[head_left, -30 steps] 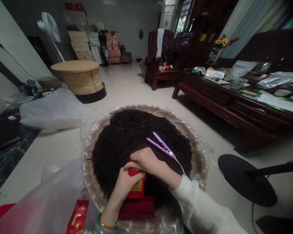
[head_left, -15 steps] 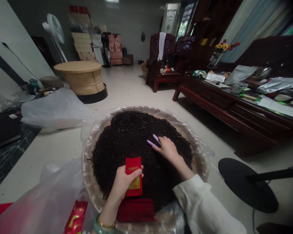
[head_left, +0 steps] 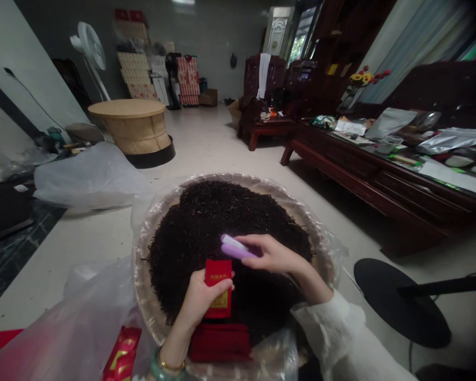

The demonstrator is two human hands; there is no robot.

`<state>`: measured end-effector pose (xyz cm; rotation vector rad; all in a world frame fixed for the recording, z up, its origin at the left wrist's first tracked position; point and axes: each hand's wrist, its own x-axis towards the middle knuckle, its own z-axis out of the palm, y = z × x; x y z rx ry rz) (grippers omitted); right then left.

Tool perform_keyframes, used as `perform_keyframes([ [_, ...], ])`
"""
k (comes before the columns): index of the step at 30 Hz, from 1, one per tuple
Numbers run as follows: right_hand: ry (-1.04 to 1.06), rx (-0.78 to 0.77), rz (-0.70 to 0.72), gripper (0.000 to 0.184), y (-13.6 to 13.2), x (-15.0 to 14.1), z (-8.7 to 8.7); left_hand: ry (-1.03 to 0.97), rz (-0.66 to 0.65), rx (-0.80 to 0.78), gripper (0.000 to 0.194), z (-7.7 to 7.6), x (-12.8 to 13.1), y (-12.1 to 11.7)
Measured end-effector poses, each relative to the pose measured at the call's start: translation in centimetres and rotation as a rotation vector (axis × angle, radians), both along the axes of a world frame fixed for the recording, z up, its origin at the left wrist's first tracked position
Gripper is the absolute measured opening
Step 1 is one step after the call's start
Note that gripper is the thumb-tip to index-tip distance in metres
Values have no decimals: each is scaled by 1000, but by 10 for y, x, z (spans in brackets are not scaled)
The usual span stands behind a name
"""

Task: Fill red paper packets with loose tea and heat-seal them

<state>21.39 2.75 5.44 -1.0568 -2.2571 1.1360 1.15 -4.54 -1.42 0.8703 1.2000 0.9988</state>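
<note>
Over black tea [head_left: 222, 222], left hand [head_left: 200, 301] gripping a red packet [head_left: 218, 288], right hand [head_left: 272, 255] pinching a lilac sealer [head_left: 236, 247]

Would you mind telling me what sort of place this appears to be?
It looks like a home sitting room doubling as a small tea workroom: there is a wide woven tray heaped with what seem to be dried tea leaves, plus a carved dark-wood low table and a matching armchair.
</note>
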Motion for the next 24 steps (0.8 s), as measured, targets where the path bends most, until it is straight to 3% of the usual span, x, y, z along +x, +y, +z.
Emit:
perform_keyframes([
  [3, -50, 0, 152, 49, -10, -16, 13, 49, -21, 43, 37, 0, 1, 0],
  [6, -89, 65, 200, 41, -15, -27, 19, 93, -31, 62, 33, -2, 1, 1],
  [16, -134, 98, 125, 25, -23, -33, 17, 170, -18, 36, 33, -16, 1, -2],
  [19, -124, 103, 100, 26, -21, -33, 14, 103, 19, 8, 39, -11, 2, -3],
  [24, -129, 40, 85, 28, -18, -33, 8, -157, 196, 72, 53, 5, 1, -1],
])
